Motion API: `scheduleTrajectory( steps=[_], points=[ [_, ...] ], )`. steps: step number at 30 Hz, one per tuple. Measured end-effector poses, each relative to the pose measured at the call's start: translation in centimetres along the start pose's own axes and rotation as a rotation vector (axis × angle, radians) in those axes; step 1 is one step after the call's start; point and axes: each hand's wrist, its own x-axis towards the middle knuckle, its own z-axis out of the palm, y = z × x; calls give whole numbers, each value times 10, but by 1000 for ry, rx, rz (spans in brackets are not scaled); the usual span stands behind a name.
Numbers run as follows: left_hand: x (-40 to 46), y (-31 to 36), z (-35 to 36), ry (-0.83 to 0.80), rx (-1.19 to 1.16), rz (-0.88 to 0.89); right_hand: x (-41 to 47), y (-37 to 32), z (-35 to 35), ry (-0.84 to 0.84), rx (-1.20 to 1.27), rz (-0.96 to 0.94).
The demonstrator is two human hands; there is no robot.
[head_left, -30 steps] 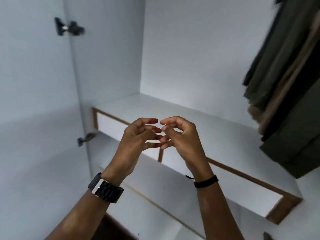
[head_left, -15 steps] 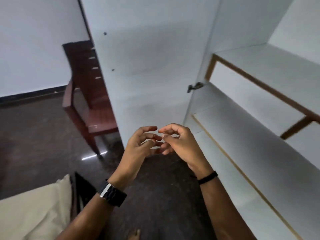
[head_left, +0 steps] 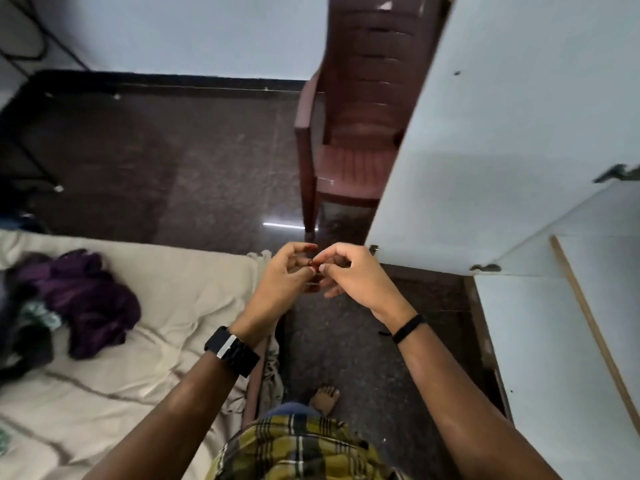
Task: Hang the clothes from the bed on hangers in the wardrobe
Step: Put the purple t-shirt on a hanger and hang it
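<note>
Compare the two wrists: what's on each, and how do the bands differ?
The left wrist carries a wide, chunky black watch with a pale rectangular panel on its side; the right wrist carries a thin plain black band with no visible face. The watch strap looks segmented, the band smooth, with a short dark end sticking out. Both are black and sit just behind hands that meet fingertip to fingertip, the left hand and right hand.
</note>
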Motion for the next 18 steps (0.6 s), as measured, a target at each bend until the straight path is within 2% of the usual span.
scheduleTrajectory(
  steps=[7,14,18],
  points=[
    [-51,-41,-78,273,-84,-74,5,-2,96,-290,21,-1],
    [-96,-82,-150,436,-141,-185,-3,13,189,-471,69,94],
    [-97,-103,-197,502,-213,-215,20,18,230,-556,56,52]
  ],
)
